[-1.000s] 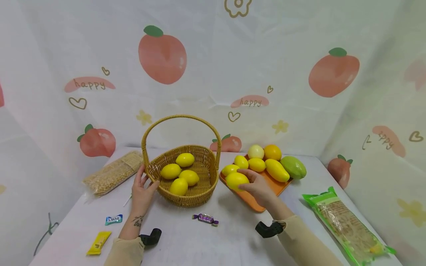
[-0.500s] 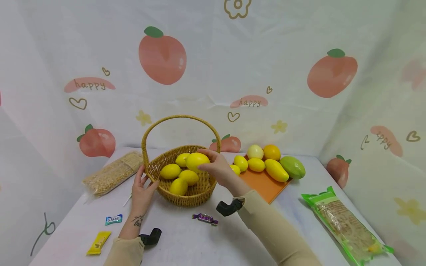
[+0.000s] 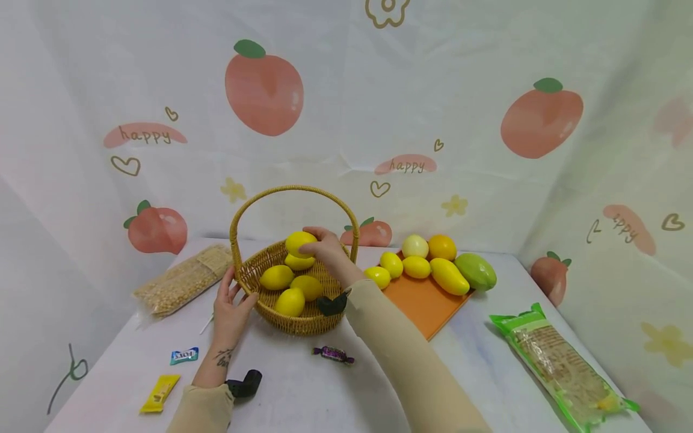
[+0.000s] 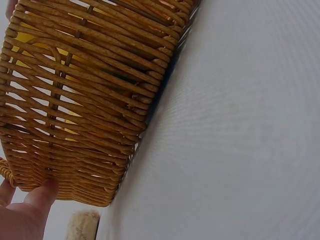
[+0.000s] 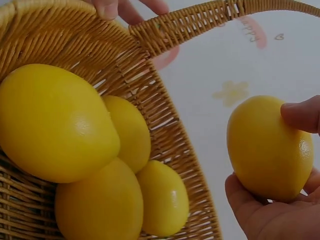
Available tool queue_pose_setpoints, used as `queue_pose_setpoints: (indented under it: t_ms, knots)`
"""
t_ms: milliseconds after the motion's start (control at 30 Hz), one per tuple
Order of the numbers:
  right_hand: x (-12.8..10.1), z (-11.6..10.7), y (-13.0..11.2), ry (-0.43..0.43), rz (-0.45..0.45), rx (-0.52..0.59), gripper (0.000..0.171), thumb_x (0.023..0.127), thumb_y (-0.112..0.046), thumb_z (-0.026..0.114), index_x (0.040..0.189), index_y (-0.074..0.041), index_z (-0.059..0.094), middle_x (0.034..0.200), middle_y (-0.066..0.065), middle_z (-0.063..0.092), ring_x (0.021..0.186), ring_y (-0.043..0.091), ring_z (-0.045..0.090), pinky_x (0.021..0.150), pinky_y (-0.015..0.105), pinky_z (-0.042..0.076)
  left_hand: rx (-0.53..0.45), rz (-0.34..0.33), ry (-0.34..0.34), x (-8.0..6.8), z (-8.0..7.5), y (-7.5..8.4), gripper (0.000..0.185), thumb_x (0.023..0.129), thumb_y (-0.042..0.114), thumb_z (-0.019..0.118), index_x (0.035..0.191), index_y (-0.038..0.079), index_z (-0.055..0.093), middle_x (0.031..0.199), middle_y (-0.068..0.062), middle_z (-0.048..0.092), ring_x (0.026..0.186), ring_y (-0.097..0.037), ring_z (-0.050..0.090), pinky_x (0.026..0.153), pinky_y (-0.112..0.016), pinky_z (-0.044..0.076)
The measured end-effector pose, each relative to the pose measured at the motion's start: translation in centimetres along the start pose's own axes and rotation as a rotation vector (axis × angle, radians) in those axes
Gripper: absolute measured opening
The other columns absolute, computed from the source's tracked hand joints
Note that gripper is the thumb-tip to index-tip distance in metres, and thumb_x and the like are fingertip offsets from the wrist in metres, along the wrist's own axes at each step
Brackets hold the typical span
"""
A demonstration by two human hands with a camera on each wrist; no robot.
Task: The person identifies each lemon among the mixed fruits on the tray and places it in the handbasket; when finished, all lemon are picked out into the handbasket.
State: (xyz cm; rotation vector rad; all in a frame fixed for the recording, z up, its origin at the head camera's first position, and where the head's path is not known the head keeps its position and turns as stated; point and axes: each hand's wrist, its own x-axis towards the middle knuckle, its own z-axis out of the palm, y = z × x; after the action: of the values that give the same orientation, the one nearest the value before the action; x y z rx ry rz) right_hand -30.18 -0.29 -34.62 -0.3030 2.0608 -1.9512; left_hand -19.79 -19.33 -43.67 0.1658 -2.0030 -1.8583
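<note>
A wicker basket (image 3: 298,328) with a tall handle stands on the table, several yellow lemons (image 3: 277,278) lying inside. At its left side my left hand (image 3: 231,310) holds the rim, thumb toward the front and fingers near the handle's base; in the left wrist view, fingers (image 4: 42,195) touch the outer weave. Above the basket's back part, my right hand (image 3: 327,249) grips another lemon (image 3: 300,244) between thumb and fingers. The right wrist view shows this held lemon (image 5: 267,147) apart from those in the basket.
Right of the basket, an orange tray (image 3: 428,307) carries more yellow fruit, with a green fruit (image 3: 475,272) at its edge. A purple candy (image 3: 332,355) lies in front. Packaged goods (image 3: 563,367) are at right, a grain bag (image 3: 186,281) and small candies (image 3: 160,394) at left.
My right hand has carried the lemon from the tray leftward, through the space under the handle, to above the basket's back. My left hand has stayed at the basket's left side.
</note>
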Motion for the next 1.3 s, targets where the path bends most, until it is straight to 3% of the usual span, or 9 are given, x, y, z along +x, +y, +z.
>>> queue_pose_setpoints:
  t_ms: [133, 300, 633, 767, 900, 1100, 1300]
  knots:
    - [0.1, 0.3, 0.2, -0.004, 0.006, 0.028, 0.057, 0.081, 0.000, 0.061, 0.135, -0.010, 0.047, 0.133, 0.009, 0.049, 0.110, 0.022, 0.053, 0.094, 0.033, 0.047, 0.002, -0.004, 0.002, 0.0, 0.0, 0.0, 0.076, 0.084, -0.007, 0.056, 0.148, 0.014, 0.022, 0.152, -0.006, 0.022, 0.130, -0.032, 0.035, 0.104, -0.046, 0.035]
    - [-0.2, 0.4, 0.3, -0.005, -0.017, 0.010, 0.054, 0.082, -0.001, 0.063, 0.133, -0.009, 0.049, 0.138, 0.013, 0.045, 0.127, 0.025, 0.042, 0.109, 0.040, 0.034, 0.008, -0.010, 0.002, 0.1, -0.1, 0.1, 0.076, 0.084, -0.007, 0.056, 0.148, 0.014, 0.022, 0.152, -0.005, 0.023, 0.129, -0.031, 0.036, 0.103, -0.044, 0.035]
    - [-3.7, -1.0, 0.1, -0.056, -0.112, 0.051, 0.049, 0.084, 0.000, 0.061, 0.132, -0.003, 0.048, 0.133, 0.015, 0.050, 0.126, 0.026, 0.044, 0.108, 0.038, 0.036, -0.022, -0.007, 0.008, 0.1, -0.1, 0.1, 0.076, 0.083, -0.007, 0.056, 0.148, 0.014, 0.022, 0.152, -0.007, 0.022, 0.130, -0.033, 0.034, 0.106, -0.050, 0.033]
    - [-6.1, -2.8, 0.1, -0.050, -0.150, 0.135, 0.045, 0.083, 0.007, 0.057, 0.127, 0.004, 0.049, 0.120, 0.014, 0.058, 0.120, 0.029, 0.048, 0.100, 0.031, 0.044, -0.018, 0.008, 0.011, 0.3, -0.1, 0.1, 0.076, 0.083, -0.008, 0.056, 0.148, 0.014, 0.023, 0.152, -0.007, 0.022, 0.130, -0.033, 0.034, 0.106, -0.051, 0.034]
    - [-8.2, -5.1, 0.6, -0.017, -0.147, 0.224, 0.045, 0.082, 0.009, 0.055, 0.126, 0.007, 0.048, 0.104, -0.002, 0.062, 0.112, 0.025, 0.051, 0.090, 0.022, 0.048, -0.019, 0.010, 0.015, 0.5, -0.3, 0.0, 0.076, 0.083, -0.008, 0.056, 0.148, 0.014, 0.023, 0.151, -0.007, 0.023, 0.130, -0.032, 0.034, 0.105, -0.051, 0.034]
    - [-9.8, -9.3, 2.4, 0.054, -0.164, 0.254, 0.047, 0.083, 0.007, 0.056, 0.128, 0.009, 0.043, 0.103, -0.005, 0.063, 0.108, 0.018, 0.055, 0.089, 0.022, 0.049, -0.001, 0.003, 0.009, 0.4, -0.2, 0.0, 0.076, 0.083, -0.008, 0.057, 0.148, 0.014, 0.023, 0.151, -0.007, 0.023, 0.129, -0.032, 0.036, 0.104, -0.044, 0.036]
    - [-9.7, -14.3, 4.2, 0.141, -0.177, 0.210, 0.043, 0.085, 0.007, 0.054, 0.127, 0.006, 0.044, 0.107, -0.006, 0.062, 0.110, 0.014, 0.055, 0.091, 0.019, 0.048, -0.025, 0.007, 0.000, 0.1, 0.0, 0.0, 0.077, 0.083, -0.010, 0.056, 0.148, 0.012, 0.020, 0.152, -0.010, 0.020, 0.130, -0.034, 0.033, 0.105, -0.049, 0.034]
